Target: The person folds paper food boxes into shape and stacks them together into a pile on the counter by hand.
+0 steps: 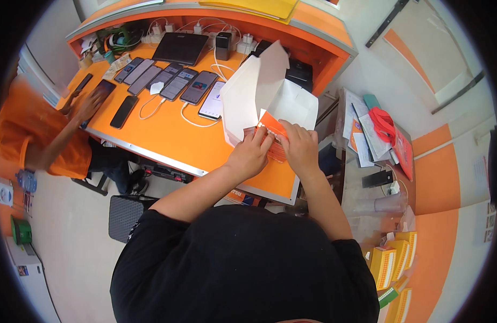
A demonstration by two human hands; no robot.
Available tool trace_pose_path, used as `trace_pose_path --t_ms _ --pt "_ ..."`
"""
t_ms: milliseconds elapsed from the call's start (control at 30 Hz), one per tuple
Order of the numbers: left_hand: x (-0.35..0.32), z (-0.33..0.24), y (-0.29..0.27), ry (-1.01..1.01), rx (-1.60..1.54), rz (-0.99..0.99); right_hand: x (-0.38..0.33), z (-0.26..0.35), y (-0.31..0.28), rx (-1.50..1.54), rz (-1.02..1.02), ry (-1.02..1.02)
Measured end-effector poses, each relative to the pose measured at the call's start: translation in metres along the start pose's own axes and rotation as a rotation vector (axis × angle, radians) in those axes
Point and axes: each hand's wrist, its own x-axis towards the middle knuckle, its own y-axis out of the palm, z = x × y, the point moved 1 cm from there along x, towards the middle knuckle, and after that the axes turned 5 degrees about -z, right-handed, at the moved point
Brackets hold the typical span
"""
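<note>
An unfolded carton with white inner faces stands at the right end of the orange desk, its tall flaps spread upward and leftward. At its near side is an orange printed cardboard panel; whether it belongs to the carton I cannot make out. My left hand grips the panel from the left, fingers bent over it. From the right, my right hand closes on the same panel, its fingertips near those of the left. Part of the panel is hidden under my fingers.
Several phones lie in a row across the desk, some on white charging cables. A black laptop-like device sits behind them. At the left, a person in an orange shirt handles a phone. Yellow boxes stand at lower right.
</note>
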Motion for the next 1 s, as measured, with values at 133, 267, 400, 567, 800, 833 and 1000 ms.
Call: trace_pose_path --t_ms 133,267,400,567,800,833,1000 --pt "0.003 -0.003 -0.004 0.020 -0.005 -0.036 -0.008 0.007 0.000 -0.129 -0.028 0.001" --pt "0.006 0.001 -0.010 0.093 -0.028 -0.016 -0.015 0.002 0.002 -0.065 -0.091 0.063" --pt "0.001 0.001 -0.014 0.131 -0.014 0.008 -0.010 0.003 -0.002 -0.079 -0.022 0.091" --pt "0.001 0.000 -0.006 0.092 0.050 0.062 -0.003 0.004 -0.004 -0.132 0.037 0.081" --pt "-0.003 0.003 0.003 0.085 0.039 -0.007 0.018 0.009 -0.004 -0.047 0.101 0.127" --pt "0.000 0.002 -0.001 0.097 0.030 0.044 0.026 0.013 -0.004 -0.037 0.130 0.111" --pt "0.002 0.002 0.005 0.095 -0.022 0.027 0.039 0.010 0.013 -0.071 0.190 0.116"
